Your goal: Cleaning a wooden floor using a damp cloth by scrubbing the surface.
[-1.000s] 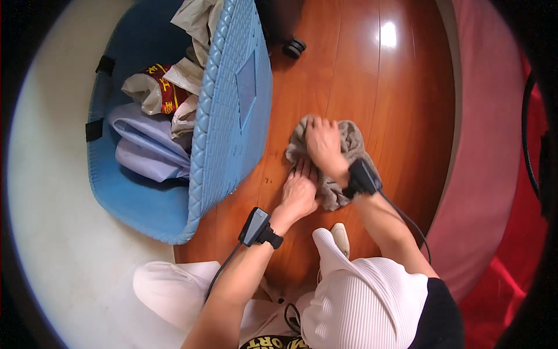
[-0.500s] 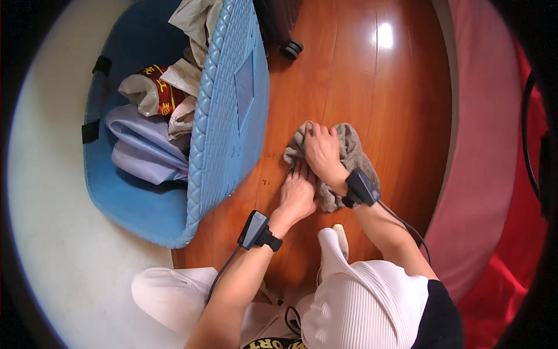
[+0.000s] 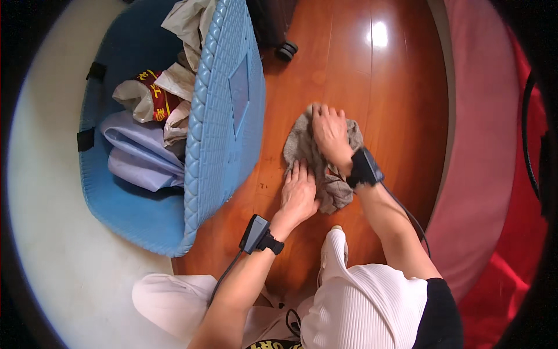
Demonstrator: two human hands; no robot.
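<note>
A grey-brown cloth (image 3: 299, 138) lies spread and rumpled on the shiny wooden floor. My right hand (image 3: 333, 137) is on its far part, with the fingers bent over the fabric and gripping it. My left hand (image 3: 298, 195) rests flat at the cloth's near left side, fingers stretched out and fingertips on its edge. Part of the fabric is hidden beneath both hands. Just left of the cloth, small dark marks (image 3: 264, 186) show on the floor (image 3: 357, 75).
To the left stands a blue woven-pattern basket (image 3: 224, 145) holding crumpled bags and a pale blue folded item (image 3: 142, 152). Behind it is a dark case with a black caster wheel (image 3: 286, 51). Pink fabric (image 3: 479, 145) borders the right side. My shoe (image 3: 336, 238) is close to the cloth.
My right hand has moved slightly farther away, and the cloth's far left part is stretched flatter. The cloth's right side has drawn inward. My left hand stays nearly in place.
</note>
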